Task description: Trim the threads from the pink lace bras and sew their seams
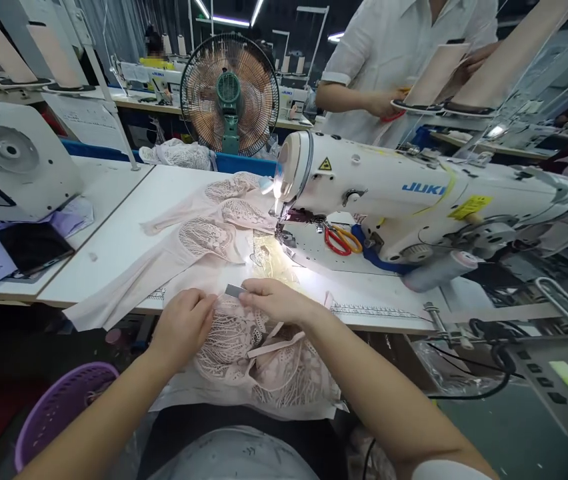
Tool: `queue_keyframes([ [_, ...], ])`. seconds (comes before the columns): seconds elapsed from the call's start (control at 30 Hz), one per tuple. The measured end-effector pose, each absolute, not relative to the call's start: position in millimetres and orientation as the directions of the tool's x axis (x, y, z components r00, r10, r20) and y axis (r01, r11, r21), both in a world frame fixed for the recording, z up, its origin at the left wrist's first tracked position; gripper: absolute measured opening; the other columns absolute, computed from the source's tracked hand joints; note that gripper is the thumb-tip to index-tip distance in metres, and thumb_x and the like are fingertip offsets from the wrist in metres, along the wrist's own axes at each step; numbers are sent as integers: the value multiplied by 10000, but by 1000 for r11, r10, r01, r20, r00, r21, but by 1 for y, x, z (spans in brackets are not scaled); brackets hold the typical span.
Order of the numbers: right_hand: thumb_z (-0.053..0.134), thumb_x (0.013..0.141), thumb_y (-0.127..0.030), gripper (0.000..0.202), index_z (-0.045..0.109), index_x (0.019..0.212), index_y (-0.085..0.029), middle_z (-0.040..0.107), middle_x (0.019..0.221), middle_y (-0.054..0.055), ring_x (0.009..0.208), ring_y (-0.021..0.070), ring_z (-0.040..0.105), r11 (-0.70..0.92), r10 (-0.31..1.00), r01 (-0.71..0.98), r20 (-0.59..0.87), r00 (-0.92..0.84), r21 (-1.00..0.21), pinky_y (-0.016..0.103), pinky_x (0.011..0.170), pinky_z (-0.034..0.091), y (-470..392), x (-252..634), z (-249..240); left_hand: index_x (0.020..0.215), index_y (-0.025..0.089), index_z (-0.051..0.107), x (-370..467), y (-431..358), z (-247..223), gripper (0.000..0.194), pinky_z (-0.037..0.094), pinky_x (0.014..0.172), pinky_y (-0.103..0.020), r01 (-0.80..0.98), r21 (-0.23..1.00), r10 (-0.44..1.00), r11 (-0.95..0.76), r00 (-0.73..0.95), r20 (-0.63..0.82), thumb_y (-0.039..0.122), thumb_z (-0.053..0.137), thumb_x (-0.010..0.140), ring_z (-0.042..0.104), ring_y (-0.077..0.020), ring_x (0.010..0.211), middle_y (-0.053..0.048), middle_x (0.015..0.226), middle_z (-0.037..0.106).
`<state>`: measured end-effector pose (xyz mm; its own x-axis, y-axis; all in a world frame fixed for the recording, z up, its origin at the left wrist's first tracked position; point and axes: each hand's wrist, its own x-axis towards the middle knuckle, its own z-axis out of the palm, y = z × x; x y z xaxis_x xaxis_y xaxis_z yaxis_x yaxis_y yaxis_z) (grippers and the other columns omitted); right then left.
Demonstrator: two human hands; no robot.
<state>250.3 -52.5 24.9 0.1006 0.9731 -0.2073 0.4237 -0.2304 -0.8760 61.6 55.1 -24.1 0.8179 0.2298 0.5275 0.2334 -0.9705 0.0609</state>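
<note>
My left hand (184,327) is closed in a pinch on the upper edge of a pale pink lace bra (229,343), which hangs over the table's front edge onto my lap. My right hand (274,300) pinches a small flat grey label (235,291) against that same edge, close to the left fingertips. Past my hands, more pale pink lace pieces (207,237) lie across the white table. A yellowish patterned piece (269,257) rests in front of the needle of the JUKI sewing machine (364,187), whose lamp is lit.
Red- and orange-handled scissors (339,240) lie under the machine arm, with a grey thread cone (441,270) to their right. A dark phone (34,247) rests on papers at left. Below stands a purple basket (64,400). Beyond the table are a fan (229,93) and a person in white (389,67).
</note>
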Motion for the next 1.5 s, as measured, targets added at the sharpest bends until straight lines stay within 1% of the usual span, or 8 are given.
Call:
queue_keyframes([
  [0.2,483,823,-441,281,539,755,-173,408,584,-59,469,81,311,-280,946,259,-311,-87,-924,220,455,238,-60,271,32,1004,126,608,60,56,-22,261,465,608,-321,212,18,195,-977,862,468,167,373,898,550,-196,700,-73,785,590],
  [0.33,499,819,-395,288,466,623,-187,350,571,-58,507,90,317,-184,983,474,-163,84,-861,227,493,249,-64,263,35,984,100,602,61,52,-20,248,460,592,-314,193,11,173,-981,851,497,158,374,907,550,-196,693,-76,771,580],
  [0.53,404,845,-202,271,475,584,-180,432,571,1,534,128,379,-9,933,975,348,87,-221,260,499,221,-71,228,21,969,100,584,61,46,-15,208,465,592,-305,175,67,184,-982,836,517,118,396,882,539,-185,694,-69,764,564],
  [0.83,455,784,-118,212,541,596,-165,504,544,32,482,133,403,-76,976,989,212,48,128,272,464,163,-85,269,23,905,84,599,48,52,-6,220,472,602,-335,149,-22,117,-989,849,515,68,389,842,532,-211,712,-92,767,570],
  [1.03,374,837,-196,329,352,509,-209,354,480,-16,462,125,327,-132,895,991,425,136,-39,276,468,197,-130,298,40,930,108,626,49,62,-11,241,462,611,-356,197,-131,101,-972,847,522,100,400,847,552,-233,723,-95,798,599],
  [1.13,444,844,-259,372,293,506,-213,297,490,-36,465,117,317,-234,792,896,461,401,-376,272,469,232,-170,292,48,905,107,639,52,70,-16,239,465,625,-371,208,-137,115,-968,861,496,120,407,847,561,-246,732,-102,806,610],
  [1.27,508,834,-321,337,360,548,-221,249,509,-49,419,107,250,-72,521,353,267,811,-933,257,389,220,-227,268,54,921,107,643,57,76,-23,244,469,651,-380,163,-113,93,-980,880,465,109,414,838,571,-257,756,-111,832,622],
  [1.5,547,793,-439,410,346,516,-214,194,556,-33,437,130,234,171,352,192,242,904,-966,269,378,242,-293,253,45,975,138,620,69,63,-14,225,469,636,-369,80,-62,40,-995,872,489,157,422,871,563,-246,743,-99,843,614],
])
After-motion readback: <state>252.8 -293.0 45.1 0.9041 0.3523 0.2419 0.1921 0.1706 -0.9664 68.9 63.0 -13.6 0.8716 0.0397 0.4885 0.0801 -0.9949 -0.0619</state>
